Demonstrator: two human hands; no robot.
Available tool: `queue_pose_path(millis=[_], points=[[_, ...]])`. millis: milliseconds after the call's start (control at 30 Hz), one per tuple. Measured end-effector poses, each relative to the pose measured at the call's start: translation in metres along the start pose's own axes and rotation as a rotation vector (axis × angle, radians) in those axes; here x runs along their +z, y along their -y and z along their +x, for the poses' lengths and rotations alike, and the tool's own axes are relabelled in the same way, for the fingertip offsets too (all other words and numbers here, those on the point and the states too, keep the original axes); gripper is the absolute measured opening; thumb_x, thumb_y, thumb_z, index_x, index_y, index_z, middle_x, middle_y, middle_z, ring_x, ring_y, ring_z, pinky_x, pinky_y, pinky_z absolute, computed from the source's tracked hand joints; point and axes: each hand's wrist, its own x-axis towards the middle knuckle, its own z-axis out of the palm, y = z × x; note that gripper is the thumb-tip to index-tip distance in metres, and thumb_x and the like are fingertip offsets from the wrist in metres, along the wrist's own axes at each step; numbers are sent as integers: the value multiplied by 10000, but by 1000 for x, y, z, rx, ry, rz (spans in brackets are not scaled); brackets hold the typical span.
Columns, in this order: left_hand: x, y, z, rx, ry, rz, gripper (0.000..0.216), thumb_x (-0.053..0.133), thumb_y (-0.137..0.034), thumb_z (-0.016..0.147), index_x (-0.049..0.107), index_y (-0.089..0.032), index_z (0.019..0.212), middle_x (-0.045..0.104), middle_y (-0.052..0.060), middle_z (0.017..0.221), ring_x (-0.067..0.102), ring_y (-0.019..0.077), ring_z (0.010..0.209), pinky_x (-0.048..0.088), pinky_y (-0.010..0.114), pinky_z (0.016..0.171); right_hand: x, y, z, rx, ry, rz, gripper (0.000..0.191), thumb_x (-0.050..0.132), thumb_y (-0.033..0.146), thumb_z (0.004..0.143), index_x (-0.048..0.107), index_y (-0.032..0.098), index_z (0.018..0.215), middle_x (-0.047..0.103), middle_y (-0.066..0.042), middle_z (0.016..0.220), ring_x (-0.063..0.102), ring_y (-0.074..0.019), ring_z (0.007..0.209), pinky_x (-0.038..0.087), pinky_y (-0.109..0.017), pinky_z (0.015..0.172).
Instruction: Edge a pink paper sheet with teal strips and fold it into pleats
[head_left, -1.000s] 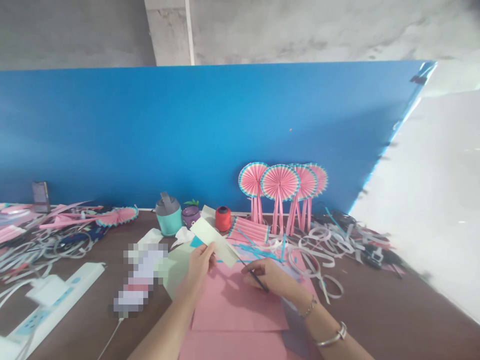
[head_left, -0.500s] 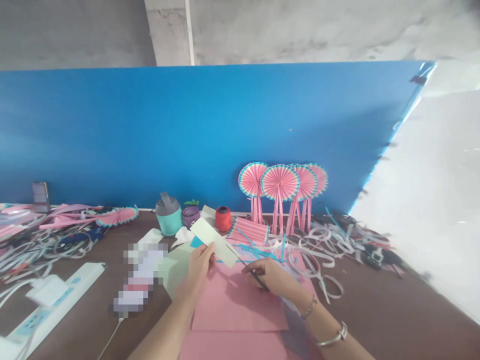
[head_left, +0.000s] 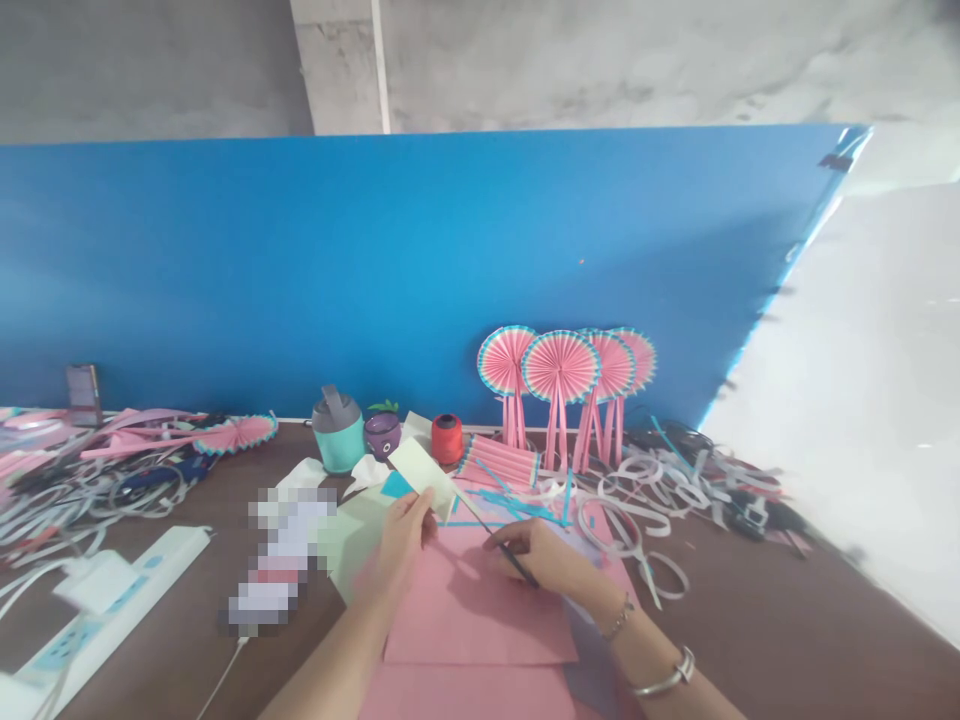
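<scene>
My left hand (head_left: 407, 525) is closed on a pale yellow paper strip (head_left: 422, 466), pinching its near part between thumb and fingers. A small blue paper piece (head_left: 396, 485) shows beside those fingers. In my right hand (head_left: 536, 550) is a slim knife-like tool (head_left: 517, 563) with a dark handle, its thin blade pointing up and left to the strip's near right end. Whether the blade touches the paper I cannot tell. Under both hands lie pink paper sheets (head_left: 480, 625), with pale green paper (head_left: 352, 535) to their left.
Pink pleated paper fans (head_left: 560, 366) stand against the blue panel (head_left: 420, 260). Before them lie pleated pink paper (head_left: 499, 462) and blue strips (head_left: 510, 503). A red thread spool (head_left: 447, 440), purple cup (head_left: 382, 435) and teal mug (head_left: 337, 440) stand left. White strips (head_left: 637, 490) lie right, a power strip (head_left: 135, 600) left.
The yellow strip has shifted slightly up and to the right, and less of its near end shows past the blade. My left hand moved slightly with it; my right hand stayed nearly still.
</scene>
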Motion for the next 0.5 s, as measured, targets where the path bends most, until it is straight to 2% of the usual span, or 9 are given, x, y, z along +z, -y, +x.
queue_pose_path(millis=[133, 333, 500], points=[[1, -1, -2, 4, 28, 27, 399, 653, -557, 717, 543, -225, 525, 467, -37, 417, 379, 102, 400, 252, 246, 433, 0, -2, 1, -10, 6, 29, 323, 634, 320, 743, 751, 131, 978, 573, 3, 574, 416, -93, 483, 296, -203, 439], [2, -7, -3, -7, -13, 47, 432, 647, -581, 685, 486, -225, 501, 480, -32, 404, 376, 98, 381, 257, 241, 435, -2, 5, -2, -13, 28, 37, 294, 659, 379, 742, 745, 160, 918, 566, 14, 570, 448, -100, 501, 342, -212, 471], [4, -9, -7, -34, 6, 56, 449, 656, -589, 677, 486, -215, 496, 481, -33, 394, 365, 90, 378, 252, 228, 427, -1, 4, -1, -32, 49, 69, 296, 675, 412, 744, 747, 158, 878, 545, 22, 566, 401, -81, 483, 320, -203, 458]])
